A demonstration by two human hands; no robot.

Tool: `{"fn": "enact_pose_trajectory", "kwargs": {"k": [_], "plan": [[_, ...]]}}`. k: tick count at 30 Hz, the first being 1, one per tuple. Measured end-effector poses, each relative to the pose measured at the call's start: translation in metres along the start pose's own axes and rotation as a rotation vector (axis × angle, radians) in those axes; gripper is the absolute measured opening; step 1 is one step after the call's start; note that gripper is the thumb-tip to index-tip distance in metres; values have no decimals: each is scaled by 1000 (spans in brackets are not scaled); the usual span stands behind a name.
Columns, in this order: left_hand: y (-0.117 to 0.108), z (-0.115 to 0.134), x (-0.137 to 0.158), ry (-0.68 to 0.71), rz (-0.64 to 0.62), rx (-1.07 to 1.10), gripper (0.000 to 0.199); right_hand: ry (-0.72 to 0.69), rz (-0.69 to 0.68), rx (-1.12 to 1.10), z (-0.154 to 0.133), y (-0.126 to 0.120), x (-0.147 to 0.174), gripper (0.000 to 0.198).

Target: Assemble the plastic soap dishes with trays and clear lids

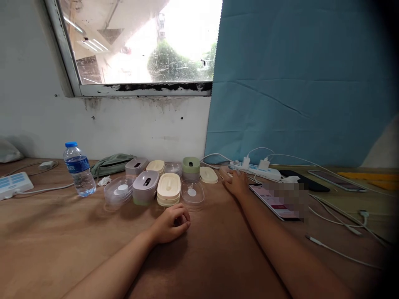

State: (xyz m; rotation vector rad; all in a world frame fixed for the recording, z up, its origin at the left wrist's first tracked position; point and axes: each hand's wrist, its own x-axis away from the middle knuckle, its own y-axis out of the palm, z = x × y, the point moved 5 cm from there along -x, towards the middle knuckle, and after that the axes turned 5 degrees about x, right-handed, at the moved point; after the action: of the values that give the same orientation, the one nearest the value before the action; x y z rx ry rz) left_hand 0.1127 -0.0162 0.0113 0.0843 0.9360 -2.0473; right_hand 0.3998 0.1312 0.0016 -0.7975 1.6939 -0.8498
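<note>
Clear stack point(120, 189), left: probably light, slick, crackable plastic; take the rim. Count lost in glare. Lilac box point(145, 186), right of it: looks stiff, light; grip side walls. Cream stack point(168, 190), middle: likely rigid; pinch the sides, layers may slide. Left hand point(173, 223) rests on the worktop point(202, 257) just near of it, loosely curled, thumb and fingers apart, nothing visibly held. Green box point(191, 165), far: likely firm; front partly behind clear lid point(192, 192), faint edges. Right hand point(237, 182), right, near power strip point(264, 171): fingers part-spread, bent; fingertips hard to see, hold can't tell. Phone point(274, 201), right: partly pixelated.
</note>
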Motion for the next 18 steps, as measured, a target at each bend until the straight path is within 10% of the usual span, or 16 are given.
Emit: {"fn": "enact_pose_trajectory", "kwargs": {"k": [18], "plan": [[-2,2,1,27,-16,-53,5,39,449,-421,18,-34,28,47]]}}
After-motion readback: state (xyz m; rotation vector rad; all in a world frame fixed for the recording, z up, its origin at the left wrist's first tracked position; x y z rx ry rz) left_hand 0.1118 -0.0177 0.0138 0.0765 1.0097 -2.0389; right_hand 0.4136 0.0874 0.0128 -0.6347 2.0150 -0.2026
